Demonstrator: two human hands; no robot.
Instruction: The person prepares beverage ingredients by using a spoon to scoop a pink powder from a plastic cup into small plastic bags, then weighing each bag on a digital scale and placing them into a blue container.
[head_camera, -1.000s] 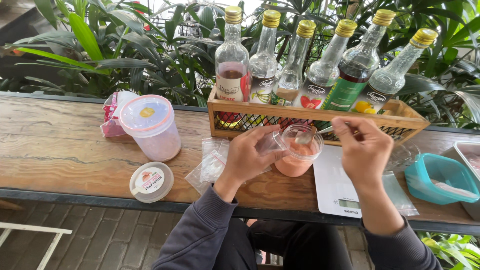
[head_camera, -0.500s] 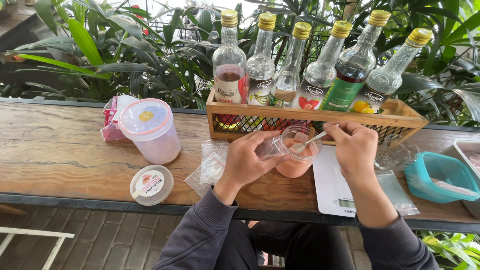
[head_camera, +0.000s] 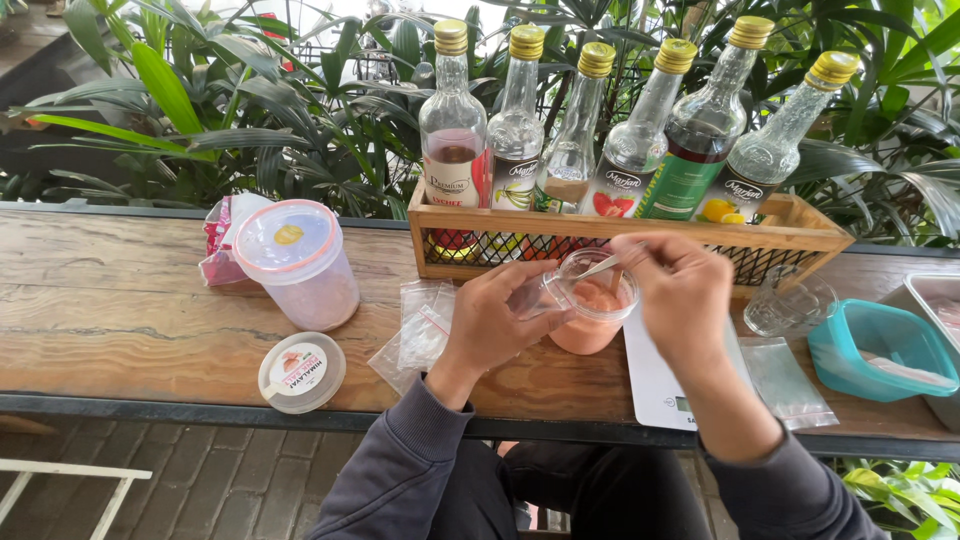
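Pink powder fills the lower half of a clear jar (head_camera: 592, 312) just right of the middle of the frame; the jar stands on the wooden counter (head_camera: 120, 300), touching the left edge of a white scale (head_camera: 668, 385). The left hand (head_camera: 500, 322) is closed around a small clear bag (head_camera: 535, 295), pinching it at the jar's rim with its mouth turned toward the jar; the right hand (head_camera: 680, 300) is closed on the handle of a thin spoon (head_camera: 600, 266) whose tip reaches over the jar's mouth, just above the powder; both sleeves are dark grey and come up from the bottom edge.

Right behind the hands sits a wooden crate (head_camera: 800, 222) with a black mesh front, holding six glass bottles (head_camera: 452, 130) with gold caps, all upright or leaning slightly; green plants (head_camera: 180, 110) fill the top of the frame behind it.

Left of the left hand lie a few empty clear zip bags (head_camera: 420, 335), flat on the wood; farther left stands a clear tub (head_camera: 300, 262) with a pink-rimmed lid, and a pink packet (head_camera: 215, 240) rests just behind it; a small round lid (head_camera: 301, 371) with a label lies near the counter's front edge, below the tub.

At the right, a teal container (head_camera: 875, 350) sits near the edge of the frame; a clear glass dish (head_camera: 788, 305) lies between it and the crate; another flat clear bag (head_camera: 785, 380) lies beside the scale.
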